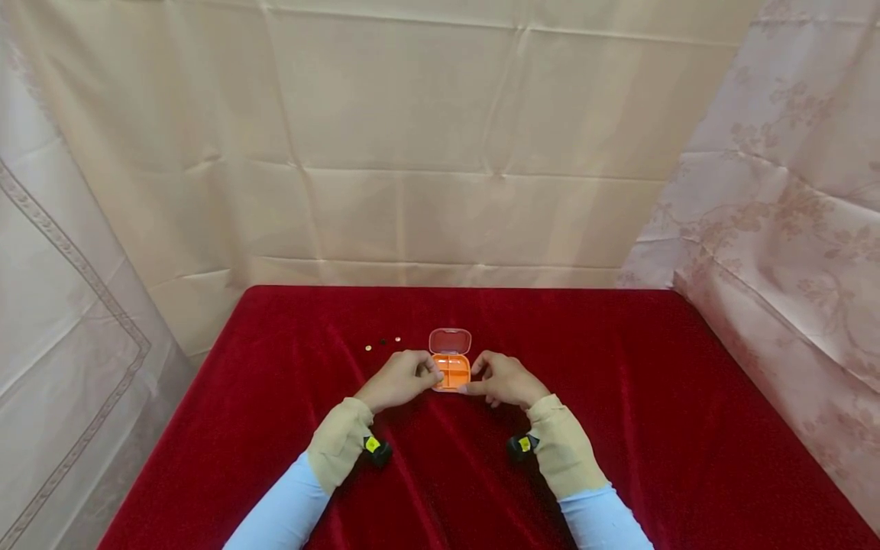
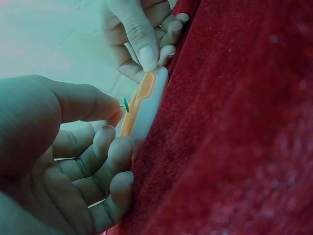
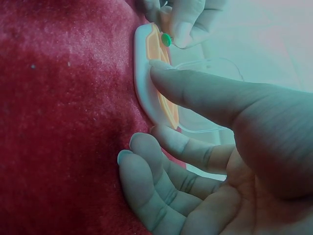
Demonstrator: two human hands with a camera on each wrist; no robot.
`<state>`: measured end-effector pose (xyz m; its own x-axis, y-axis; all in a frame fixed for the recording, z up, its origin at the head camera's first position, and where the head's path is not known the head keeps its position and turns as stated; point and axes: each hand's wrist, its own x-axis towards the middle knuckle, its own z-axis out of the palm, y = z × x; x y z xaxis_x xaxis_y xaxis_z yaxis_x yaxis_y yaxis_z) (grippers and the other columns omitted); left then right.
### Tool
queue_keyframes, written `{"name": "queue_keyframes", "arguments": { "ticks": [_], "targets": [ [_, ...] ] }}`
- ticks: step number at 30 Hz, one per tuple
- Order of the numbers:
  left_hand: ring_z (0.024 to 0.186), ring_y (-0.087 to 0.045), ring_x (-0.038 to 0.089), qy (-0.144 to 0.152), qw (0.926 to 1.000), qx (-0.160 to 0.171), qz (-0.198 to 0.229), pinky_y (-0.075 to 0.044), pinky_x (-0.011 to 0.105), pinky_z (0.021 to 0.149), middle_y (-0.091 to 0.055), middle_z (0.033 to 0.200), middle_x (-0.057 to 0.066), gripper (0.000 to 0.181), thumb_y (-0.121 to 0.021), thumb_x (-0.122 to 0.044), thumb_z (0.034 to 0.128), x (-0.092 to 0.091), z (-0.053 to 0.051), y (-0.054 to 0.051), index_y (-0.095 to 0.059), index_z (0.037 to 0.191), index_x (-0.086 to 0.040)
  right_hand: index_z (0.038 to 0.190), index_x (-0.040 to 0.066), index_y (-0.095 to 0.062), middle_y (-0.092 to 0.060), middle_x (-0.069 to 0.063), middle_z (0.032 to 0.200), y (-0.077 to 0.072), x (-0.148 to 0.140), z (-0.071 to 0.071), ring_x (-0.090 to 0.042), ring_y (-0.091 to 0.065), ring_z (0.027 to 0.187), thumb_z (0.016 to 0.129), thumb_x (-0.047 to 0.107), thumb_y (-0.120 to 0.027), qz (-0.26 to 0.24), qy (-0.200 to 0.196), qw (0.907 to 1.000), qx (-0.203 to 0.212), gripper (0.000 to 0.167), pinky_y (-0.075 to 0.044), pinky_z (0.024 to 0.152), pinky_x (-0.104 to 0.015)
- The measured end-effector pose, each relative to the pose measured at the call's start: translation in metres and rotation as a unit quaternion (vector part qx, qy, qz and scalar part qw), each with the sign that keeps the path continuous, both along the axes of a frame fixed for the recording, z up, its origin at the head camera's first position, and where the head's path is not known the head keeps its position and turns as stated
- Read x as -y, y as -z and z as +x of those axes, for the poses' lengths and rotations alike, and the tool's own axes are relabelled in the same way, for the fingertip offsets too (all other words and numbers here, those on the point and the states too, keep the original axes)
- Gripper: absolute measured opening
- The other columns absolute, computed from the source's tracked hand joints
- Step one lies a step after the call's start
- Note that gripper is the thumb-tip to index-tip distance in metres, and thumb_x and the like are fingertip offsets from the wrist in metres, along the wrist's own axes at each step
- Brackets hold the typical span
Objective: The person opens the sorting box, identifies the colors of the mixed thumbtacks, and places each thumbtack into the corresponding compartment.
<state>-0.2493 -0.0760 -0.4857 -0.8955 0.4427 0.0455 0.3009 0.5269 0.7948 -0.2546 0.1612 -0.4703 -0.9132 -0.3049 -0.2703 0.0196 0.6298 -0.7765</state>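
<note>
A small pill box [image 1: 451,374] with an orange divided inside and white outer shell sits on the red cloth, its clear lid [image 1: 450,341] tipped back. At its left side, my left hand [image 1: 406,377] pinches a green flat-headed thumbtack [image 2: 126,105] between thumb and index finger, just over the orange rim. The tack's thin pin points towards the fingertips. On the other side, my right hand [image 1: 509,379] holds the box, its thumb on the orange front rim [image 3: 154,46] and its index finger by the far corner. The compartments are partly hidden by fingers.
Behind my left hand lie several tiny round pieces: a gold one [image 1: 368,348], a dark one [image 1: 383,341] and a pale one [image 1: 397,339]. Red velvet cloth [image 1: 584,344] covers the table. Beige curtain [image 1: 440,168] hangs behind it.
</note>
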Motion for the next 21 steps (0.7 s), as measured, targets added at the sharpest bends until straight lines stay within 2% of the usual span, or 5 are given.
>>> {"name": "queue_keyframes", "arguments": {
  "ticks": [12,21],
  "targets": [
    [0.061,-0.047,0.007,-0.001,0.9999,-0.006,-0.015,-0.041,0.023,0.057,-0.059,0.072,-0.005,0.011,-0.07,-0.016,0.0993,-0.0001,0.0016,-0.001,-0.069,0.089,-0.013,0.104,0.005,-0.062,-0.06,-0.008,0.08,-0.0029,0.0014,0.0007,-0.018,-0.059,0.062,0.085,0.024,-0.087,-0.003,0.005,1.0,0.007,0.037,-0.053,0.057,-0.03],
    [0.062,-0.048,0.006,0.01,0.9997,-0.01,-0.021,-0.04,0.023,0.057,-0.06,0.073,-0.005,0.011,-0.07,-0.013,0.099,0.0002,0.0018,-0.001,-0.07,0.089,-0.011,0.104,0.004,-0.062,-0.06,-0.008,0.079,-0.0012,0.0012,0.0004,-0.019,-0.059,0.061,0.086,0.023,-0.087,-0.009,0.004,0.9999,0.007,0.036,-0.054,0.057,-0.031]
  ]
}}
